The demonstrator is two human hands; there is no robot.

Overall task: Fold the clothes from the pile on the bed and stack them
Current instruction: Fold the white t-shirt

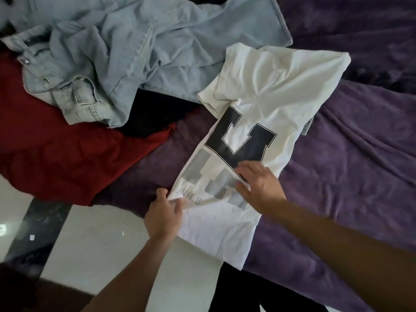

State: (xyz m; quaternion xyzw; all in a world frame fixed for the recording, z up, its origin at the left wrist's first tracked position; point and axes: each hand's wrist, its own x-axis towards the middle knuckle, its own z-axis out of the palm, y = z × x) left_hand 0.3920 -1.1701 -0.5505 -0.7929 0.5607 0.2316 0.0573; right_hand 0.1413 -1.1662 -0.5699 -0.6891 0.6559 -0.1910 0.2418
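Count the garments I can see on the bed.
4 plainly: the white T-shirt laid out nearest, the denim jeans crumpled behind it, the red garment at left, and the black garment between red and denim. Others may lie hidden underneath.

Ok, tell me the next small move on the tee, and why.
Probably fold the lower end up over the print. The tee lies as a long strip, its lower end hanging off the bed; the left hand pinches its edge and the right hand rests flat on it.
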